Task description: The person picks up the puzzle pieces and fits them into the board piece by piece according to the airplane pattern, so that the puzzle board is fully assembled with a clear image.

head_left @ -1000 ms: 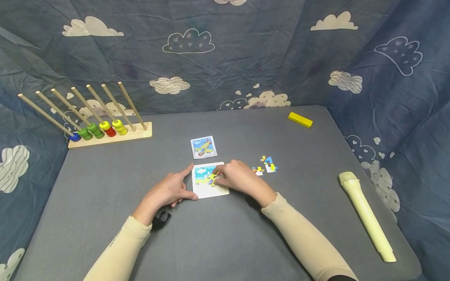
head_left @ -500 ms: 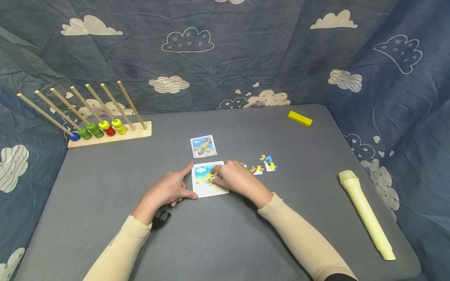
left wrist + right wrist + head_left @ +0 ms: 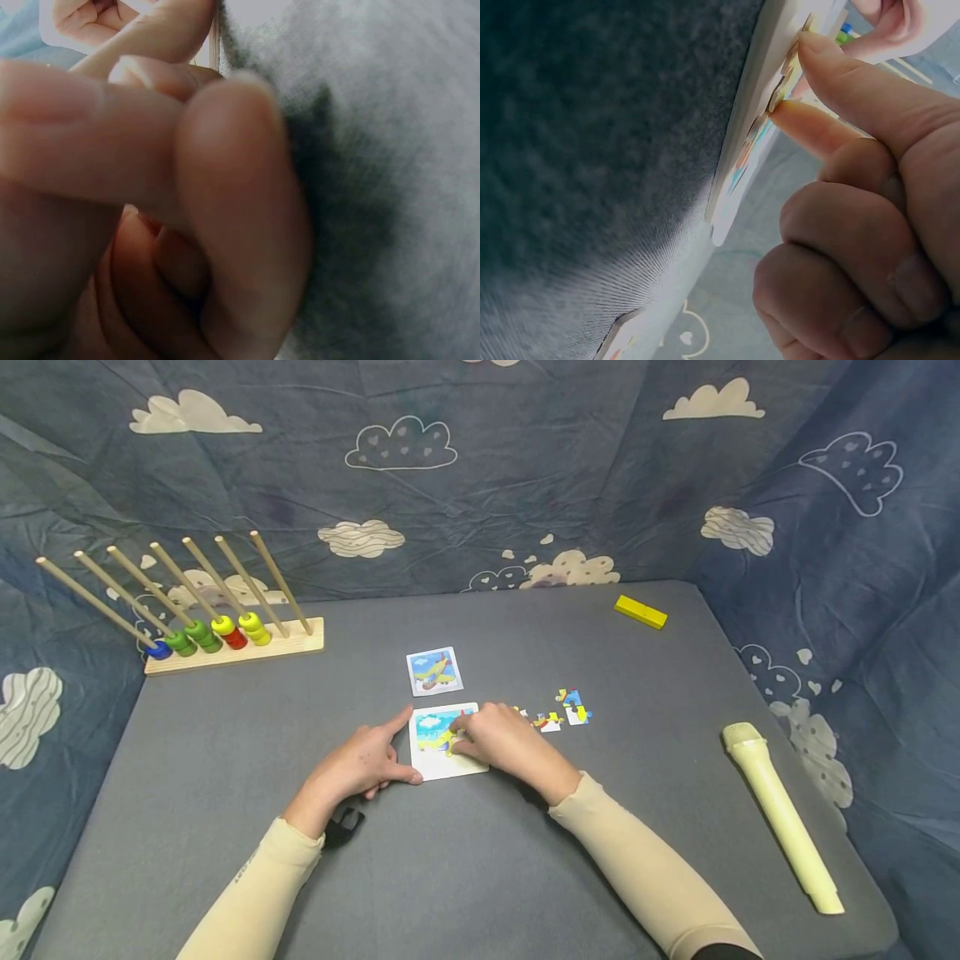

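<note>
A white-bordered jigsaw board [image 3: 450,767] with a partly assembled airplane picture lies on the grey table. My left hand [image 3: 363,762] rests at its left edge, thumb at the near corner and index finger stretched toward the far one. In the left wrist view that hand's other fingers are curled. My right hand [image 3: 504,742] pinches a puzzle piece [image 3: 778,96] with thumb and index finger, right at the board's picture; the hand covers the board's right part in the head view. Beyond the board lies an airplane picture card [image 3: 435,672].
Several loose puzzle pieces [image 3: 577,716] lie right of the board. A wooden bead stacker [image 3: 300,643] with tall rods stands at the back left. A yellow block [image 3: 641,612] sits at the back right, and a pale yellow toy microphone [image 3: 783,822] lies along the right side.
My right hand has shifted slightly left over the board, and the yellow piece at its fingertips now lines up with the picture. More loose pieces show beside it. The left hand stays put.
</note>
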Demonstrator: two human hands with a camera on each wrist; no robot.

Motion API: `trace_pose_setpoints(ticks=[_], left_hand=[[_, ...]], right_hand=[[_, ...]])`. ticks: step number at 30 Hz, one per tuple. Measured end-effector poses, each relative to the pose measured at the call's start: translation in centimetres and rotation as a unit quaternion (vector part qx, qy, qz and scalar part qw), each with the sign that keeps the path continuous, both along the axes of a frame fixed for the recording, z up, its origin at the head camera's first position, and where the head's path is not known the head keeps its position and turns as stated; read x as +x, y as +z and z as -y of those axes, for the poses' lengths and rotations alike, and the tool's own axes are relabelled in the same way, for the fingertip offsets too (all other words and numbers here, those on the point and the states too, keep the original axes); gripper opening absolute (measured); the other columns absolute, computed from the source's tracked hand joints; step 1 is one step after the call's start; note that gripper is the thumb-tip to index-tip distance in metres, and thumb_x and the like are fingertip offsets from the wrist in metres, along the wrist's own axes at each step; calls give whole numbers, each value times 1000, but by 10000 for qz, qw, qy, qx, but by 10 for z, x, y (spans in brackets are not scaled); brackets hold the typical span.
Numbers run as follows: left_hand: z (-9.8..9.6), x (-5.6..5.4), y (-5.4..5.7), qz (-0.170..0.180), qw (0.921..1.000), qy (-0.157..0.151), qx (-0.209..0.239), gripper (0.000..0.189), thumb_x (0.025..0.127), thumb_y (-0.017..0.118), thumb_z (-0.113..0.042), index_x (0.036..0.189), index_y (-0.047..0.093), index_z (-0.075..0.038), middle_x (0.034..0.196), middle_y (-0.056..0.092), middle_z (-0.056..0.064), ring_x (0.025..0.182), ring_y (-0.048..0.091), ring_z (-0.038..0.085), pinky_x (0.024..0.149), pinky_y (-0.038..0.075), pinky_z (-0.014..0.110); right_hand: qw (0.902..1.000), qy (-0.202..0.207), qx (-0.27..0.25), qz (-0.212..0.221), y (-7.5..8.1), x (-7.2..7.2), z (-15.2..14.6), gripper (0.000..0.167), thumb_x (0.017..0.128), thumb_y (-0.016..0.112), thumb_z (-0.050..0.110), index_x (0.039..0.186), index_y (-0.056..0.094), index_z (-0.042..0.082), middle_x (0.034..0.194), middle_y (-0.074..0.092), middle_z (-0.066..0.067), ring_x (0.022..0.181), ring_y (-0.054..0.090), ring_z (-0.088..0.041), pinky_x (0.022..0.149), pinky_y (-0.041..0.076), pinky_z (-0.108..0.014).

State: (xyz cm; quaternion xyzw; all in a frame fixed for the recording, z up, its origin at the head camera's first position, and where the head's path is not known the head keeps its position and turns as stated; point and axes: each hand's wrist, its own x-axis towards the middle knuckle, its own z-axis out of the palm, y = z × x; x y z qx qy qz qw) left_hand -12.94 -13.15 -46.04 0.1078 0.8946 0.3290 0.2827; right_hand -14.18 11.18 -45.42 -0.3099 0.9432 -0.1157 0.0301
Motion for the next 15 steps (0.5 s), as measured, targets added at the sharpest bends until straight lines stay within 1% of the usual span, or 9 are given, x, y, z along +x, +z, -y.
trace_pose_setpoints(ticks=[4,8,11,15], left_hand=[[0,0,0,2,10000,0,-15,118,83,92,-35,172,17,-20,55,57,-4,36,49,10,43,39,26],[0,0,0,-13,10000,-8,-6,118,83,92,-35,172,17,-19,55,57,-4,36,49,10,43,39,26],[1,0,0,-37,10000,-17,15,118,83,92,-35,172,17,-19,54,57,-4,36,49,9,43,39,26],[1,0,0,-48,10000,-18,28,118,83,92,-35,172,17,-20,54,57,-4,36,49,9,43,38,26]], right_hand=[[9999,-68,-54,111,1,-1,0,20,92,82,26,110,85,17,90,81,2,64,63,-17,60,51,-35],[9994,-170,-123,280,2,0,1,25,93,83,29,115,83,18,89,81,0,66,63,-18,62,51,-34],[9992,-99,-165,344,1,2,3,26,93,82,29,117,83,19,88,80,1,65,61,-17,61,49,-32],[9991,-18,-222,354,0,4,4,25,92,81,23,117,83,19,85,79,3,61,55,-15,57,43,-28]])
